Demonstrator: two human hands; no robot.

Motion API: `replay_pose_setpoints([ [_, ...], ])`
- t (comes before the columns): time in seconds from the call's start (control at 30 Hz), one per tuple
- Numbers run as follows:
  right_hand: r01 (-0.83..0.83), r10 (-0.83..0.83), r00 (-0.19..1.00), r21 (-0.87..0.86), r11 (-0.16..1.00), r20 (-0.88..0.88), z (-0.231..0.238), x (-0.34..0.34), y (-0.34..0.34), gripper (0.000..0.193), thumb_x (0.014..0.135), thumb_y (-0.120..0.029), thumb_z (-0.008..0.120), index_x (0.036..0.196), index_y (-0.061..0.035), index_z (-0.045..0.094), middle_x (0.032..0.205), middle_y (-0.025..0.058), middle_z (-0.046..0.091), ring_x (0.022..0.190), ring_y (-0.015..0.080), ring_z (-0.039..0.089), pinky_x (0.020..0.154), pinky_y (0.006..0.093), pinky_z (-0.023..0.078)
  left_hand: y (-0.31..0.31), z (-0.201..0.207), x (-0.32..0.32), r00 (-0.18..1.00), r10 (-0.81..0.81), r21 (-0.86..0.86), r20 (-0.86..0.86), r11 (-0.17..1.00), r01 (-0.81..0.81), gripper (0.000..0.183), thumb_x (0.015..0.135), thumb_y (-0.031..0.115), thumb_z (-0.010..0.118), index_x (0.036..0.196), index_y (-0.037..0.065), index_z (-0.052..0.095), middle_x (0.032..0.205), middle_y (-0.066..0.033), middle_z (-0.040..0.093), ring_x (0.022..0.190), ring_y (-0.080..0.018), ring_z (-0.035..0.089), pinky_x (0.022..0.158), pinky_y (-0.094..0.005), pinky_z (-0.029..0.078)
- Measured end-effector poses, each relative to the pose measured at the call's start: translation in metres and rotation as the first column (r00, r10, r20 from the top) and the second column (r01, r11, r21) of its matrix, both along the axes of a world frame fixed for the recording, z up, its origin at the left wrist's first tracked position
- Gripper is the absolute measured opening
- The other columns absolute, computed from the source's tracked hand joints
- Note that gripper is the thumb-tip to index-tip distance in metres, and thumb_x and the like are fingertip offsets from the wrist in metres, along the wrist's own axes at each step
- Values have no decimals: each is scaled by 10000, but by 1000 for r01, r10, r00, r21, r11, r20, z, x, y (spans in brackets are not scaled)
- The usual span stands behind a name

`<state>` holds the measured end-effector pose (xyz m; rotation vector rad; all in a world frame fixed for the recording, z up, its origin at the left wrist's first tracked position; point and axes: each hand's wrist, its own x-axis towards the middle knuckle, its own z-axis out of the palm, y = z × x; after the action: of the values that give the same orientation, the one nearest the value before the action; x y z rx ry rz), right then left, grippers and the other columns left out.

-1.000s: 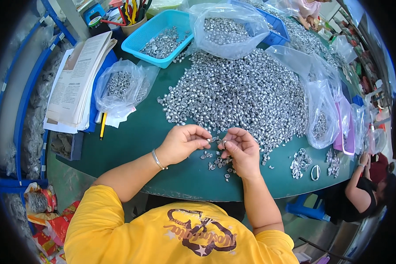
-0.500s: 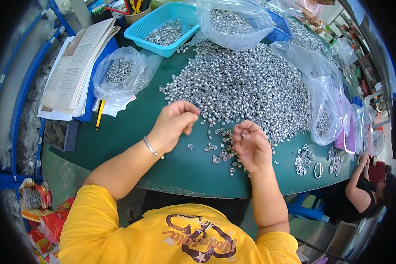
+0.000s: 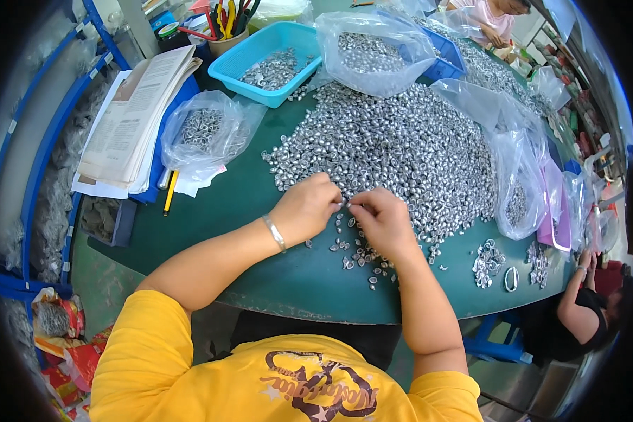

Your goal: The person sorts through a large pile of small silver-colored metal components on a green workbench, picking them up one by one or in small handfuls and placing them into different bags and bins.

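My left hand [image 3: 308,211] and my right hand [image 3: 387,224] meet fingertip to fingertip at the near edge of a large heap of small silver metal pieces [image 3: 401,141]. Both are closed in a pinch, with tiny silver metal pieces [image 3: 344,203] showing between the fingertips; their exact shape is too small to make out. Just below the hands, several loose silver pieces [image 3: 359,254], some of them hollow drop-shaped shells, lie scattered on the green tabletop [image 3: 260,281].
A turquoise basket [image 3: 264,93] and clear plastic bags [image 3: 207,130] hold more pieces. Newspapers [image 3: 130,126] and a yellow pencil [image 3: 171,193] lie at left. Linked silver pieces [image 3: 487,264] and a ring [image 3: 511,279] rest at right. Other people work at far right.
My hands have come together from apart, the left moving right and the right moving left, until the fingertips meet. The right fingers have closed into a pinch. The view has shifted slightly.
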<state>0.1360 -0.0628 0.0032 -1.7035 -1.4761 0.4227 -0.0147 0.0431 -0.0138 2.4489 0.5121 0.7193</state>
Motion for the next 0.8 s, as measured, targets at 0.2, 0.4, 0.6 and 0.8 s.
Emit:
replay_pose_setpoints([
  [0.2,-66,-29,429,-63,996,-903,19,26,-3,134,765,9,554,892,8,598,690,25,578,564,61,477,429,193,324,22,23,-20,891,342,-932,298,-99,350,140,785,53,615,921,20,620,750,-7,589,626,-72,521,547,-225,420],
  [0.4,45,-27,949,-50,998,315,-10,-7,10,139,771,-176,660,839,-55,661,786,114,625,710,323,618,627,409,508,9,4,-4,988,155,-171,-22,973,-156,113,720,100,713,819,54,682,673,-47,551,597,-174,550,548,-287,437],
  [0.6,42,-42,999,-36,998,-5,-11,-1,6,100,812,-133,616,837,-36,625,714,49,591,617,199,584,552,306,470,-1,2,-2,988,145,33,-46,989,-143,119,719,120,716,817,73,667,753,-88,562,698,-282,579,604,-362,467],
  [0.8,-79,-111,368,-150,986,-923,11,20,7,115,819,-95,573,861,-5,631,645,15,545,509,73,433,403,206,287,8,-2,-6,983,163,-92,84,984,-155,72,793,112,660,819,50,635,710,-60,532,651,-211,562,584,-315,453],
])
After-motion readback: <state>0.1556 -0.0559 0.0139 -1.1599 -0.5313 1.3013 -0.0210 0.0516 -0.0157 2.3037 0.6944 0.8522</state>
